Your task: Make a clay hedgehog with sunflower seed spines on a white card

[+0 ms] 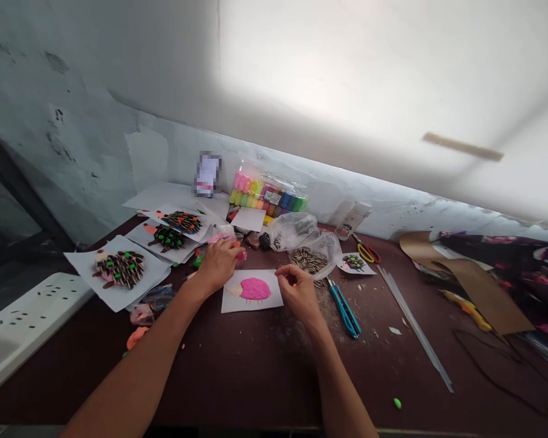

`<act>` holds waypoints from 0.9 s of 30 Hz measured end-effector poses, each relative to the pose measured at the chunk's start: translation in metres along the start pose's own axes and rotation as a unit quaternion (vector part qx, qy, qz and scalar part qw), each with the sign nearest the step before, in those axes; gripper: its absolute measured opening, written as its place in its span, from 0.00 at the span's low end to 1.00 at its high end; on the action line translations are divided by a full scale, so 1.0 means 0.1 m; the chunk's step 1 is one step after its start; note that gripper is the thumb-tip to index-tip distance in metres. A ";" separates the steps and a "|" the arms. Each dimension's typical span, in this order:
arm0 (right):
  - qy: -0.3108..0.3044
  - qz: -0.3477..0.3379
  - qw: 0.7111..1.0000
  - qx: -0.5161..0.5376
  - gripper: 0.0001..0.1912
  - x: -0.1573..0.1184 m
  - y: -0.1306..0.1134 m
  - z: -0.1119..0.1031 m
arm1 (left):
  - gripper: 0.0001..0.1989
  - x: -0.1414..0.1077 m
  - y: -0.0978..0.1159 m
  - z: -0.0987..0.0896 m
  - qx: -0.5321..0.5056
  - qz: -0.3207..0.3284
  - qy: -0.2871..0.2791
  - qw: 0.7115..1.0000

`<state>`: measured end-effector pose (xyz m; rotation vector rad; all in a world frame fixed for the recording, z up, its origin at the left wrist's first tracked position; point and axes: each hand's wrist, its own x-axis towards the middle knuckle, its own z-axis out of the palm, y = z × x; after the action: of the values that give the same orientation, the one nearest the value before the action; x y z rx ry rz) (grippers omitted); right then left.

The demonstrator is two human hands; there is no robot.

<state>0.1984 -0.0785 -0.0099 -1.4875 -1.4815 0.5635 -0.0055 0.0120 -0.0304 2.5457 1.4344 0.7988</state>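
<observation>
No text could be read; labels [272,197] on the multicoloured pack [256,187] and print [344,229] on the bottle [357,214] were too small.

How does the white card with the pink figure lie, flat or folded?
Flat: the white card lies spread on the table, pink figure facing up, no fold visible.

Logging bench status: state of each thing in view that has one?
Left grip: fingers bent, contents unclear.
Right grip: fingers bent, contents unclear.
Pink hedgehog: flat on card, bare of spines.
Front-left hedgehog: spines on.
Seed bag: partly full.
Blue cutter: lying flat, blade position unclear.
Scissors: lying down, opening unclear.
Clay pack: propped up, plastic-wrapped.
Phone: propped up, screen pixelated.
Power strip: no plugs in visible sockets.
</observation>
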 end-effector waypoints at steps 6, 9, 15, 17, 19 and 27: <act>-0.071 0.041 0.994 -0.071 0.08 -0.05 0.05 -0.08 | 0.18 0.00 0.08 -0.09 -0.022 0.018 0.040 0.999; -0.088 0.018 0.991 -0.104 0.08 -0.08 0.08 -0.09 | 0.15 0.02 0.14 -0.12 -0.067 0.033 0.018 0.997; -0.040 -0.016 0.993 -0.108 0.12 -0.12 0.06 -0.08 | 0.12 0.00 0.21 -0.08 -0.136 0.059 -0.045 0.988; -0.040 -0.036 0.993 -0.108 0.12 -0.12 0.04 -0.09 | 0.11 0.00 0.23 -0.07 -0.147 0.061 -0.059 0.985; -0.041 -0.053 0.991 -0.113 0.11 -0.12 0.01 -0.09 | 0.11 -0.01 0.24 -0.07 -0.171 0.065 -0.065 0.981; -0.050 -0.007 0.996 -0.072 0.07 -0.13 0.02 -0.03 | 0.12 -0.02 0.27 -0.10 -0.231 0.061 -0.082 0.968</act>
<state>0.1997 -0.0912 -0.0134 -1.5785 -1.6390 0.5387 0.0090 -0.0059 -0.0137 2.2876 0.9183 0.8040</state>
